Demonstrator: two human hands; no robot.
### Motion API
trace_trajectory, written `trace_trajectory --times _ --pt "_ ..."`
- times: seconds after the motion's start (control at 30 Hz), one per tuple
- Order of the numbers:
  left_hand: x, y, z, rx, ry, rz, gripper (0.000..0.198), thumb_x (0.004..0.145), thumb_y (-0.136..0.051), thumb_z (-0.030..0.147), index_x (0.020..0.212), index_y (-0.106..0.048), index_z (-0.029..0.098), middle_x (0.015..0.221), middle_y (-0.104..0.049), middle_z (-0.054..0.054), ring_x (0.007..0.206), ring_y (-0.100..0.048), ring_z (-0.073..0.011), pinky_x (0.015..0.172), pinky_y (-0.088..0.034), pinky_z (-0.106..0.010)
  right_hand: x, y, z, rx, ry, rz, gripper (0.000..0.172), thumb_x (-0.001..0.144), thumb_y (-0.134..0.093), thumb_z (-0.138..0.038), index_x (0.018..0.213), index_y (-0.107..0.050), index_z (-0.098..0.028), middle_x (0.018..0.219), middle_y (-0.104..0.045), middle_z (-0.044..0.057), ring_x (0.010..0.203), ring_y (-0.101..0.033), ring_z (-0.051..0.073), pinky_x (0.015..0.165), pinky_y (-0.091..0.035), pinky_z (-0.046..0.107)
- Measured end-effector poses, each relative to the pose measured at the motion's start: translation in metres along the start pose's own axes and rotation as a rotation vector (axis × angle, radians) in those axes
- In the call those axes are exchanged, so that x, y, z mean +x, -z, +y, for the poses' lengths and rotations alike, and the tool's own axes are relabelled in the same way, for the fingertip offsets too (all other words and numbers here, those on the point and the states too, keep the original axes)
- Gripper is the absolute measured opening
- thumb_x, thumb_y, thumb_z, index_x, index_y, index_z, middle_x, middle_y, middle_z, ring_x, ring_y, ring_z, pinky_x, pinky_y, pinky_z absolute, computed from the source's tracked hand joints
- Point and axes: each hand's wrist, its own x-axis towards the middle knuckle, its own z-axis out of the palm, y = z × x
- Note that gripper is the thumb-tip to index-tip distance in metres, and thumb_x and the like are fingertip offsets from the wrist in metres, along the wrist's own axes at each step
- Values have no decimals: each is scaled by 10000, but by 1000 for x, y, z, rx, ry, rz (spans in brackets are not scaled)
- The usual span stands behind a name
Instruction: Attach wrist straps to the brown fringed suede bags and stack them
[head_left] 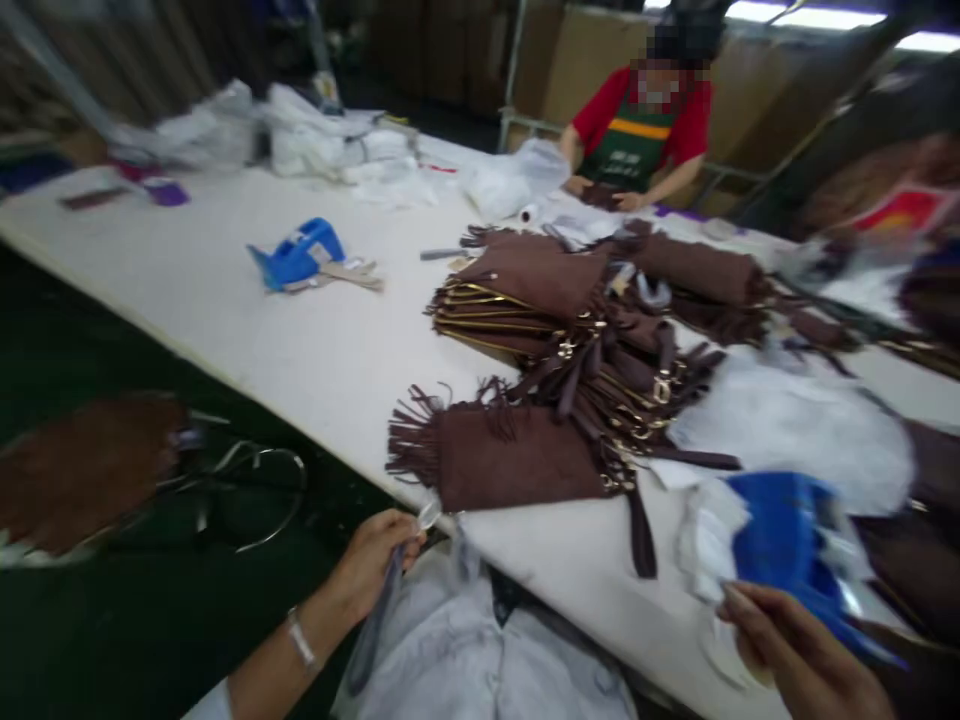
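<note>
My left hand [379, 562] is closed on a grey strip [373, 625] that hangs below the fingers, and a pale roundish piece [429, 514] shows at the fingertips. Just beyond that hand, a brown fringed pouch [517, 455] lies flat at the table's near edge, its wrist strap [642, 535] trailing to the right. My right hand [806, 645] has thumb and finger pinched together by a crumpled white sheet [716, 535]. Whatever is in the pinch is too blurred to name. A blue tape dispenser [776, 530] stands just behind the right hand.
Brown pouches with gold zips [510, 300] are stacked mid-table, more [697, 265] behind. A second blue dispenser [304, 255] stands left on the white table [187, 285]. White plastic bags [810, 425] lie right. Across the table, a person in a green apron [626, 150] handles a brown piece.
</note>
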Motion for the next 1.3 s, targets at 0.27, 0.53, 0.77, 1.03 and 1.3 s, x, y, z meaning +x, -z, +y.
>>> trace_trajectory --times 0.27,0.53,0.77,1.03,1.3 --pt "-13 20 -6 -111 -31 -18 173 678 -729 223 744 -613 112 707 -645 -66 539 -522 -87 473 -348 -176 -57 -226 -128 485 144 -878 188 802 -587 -371 853 -617 -192 722 -639 5 552 -507 110 469 -362 196" --pt "-10 26 -8 -180 -43 -34 112 677 -692 193 690 -608 120 588 -584 -14 504 -505 -88 471 -341 -185 -60 -273 -131 325 244 -834 157 817 -468 -242 832 -618 -198 675 -635 -24 459 -508 95 457 -374 196" --pt "-15 20 -5 -209 -49 -30 106 676 -681 210 691 -632 118 575 -581 -13 502 -500 -95 498 -358 -202 -64 -275 -143 220 249 -784 173 814 -442 -229 832 -613 -211 594 -638 -25 434 -524 118 452 -378 203" --pt "-26 17 -4 -143 -130 -2 103 682 -679 199 753 -646 132 637 -618 -24 570 -536 -125 569 -395 -229 -66 -272 -147 23 387 -716 219 841 -420 -181 826 -633 -230 547 -619 -36 460 -550 129 479 -353 202" --pt "-23 13 -13 -34 -162 95 333 698 -748 441 706 -640 126 575 -596 -22 515 -500 -117 521 -381 -225 -61 -267 -161 -277 570 -712 208 843 -479 -133 848 -641 -264 712 -705 -26 689 -655 136 606 -350 190"
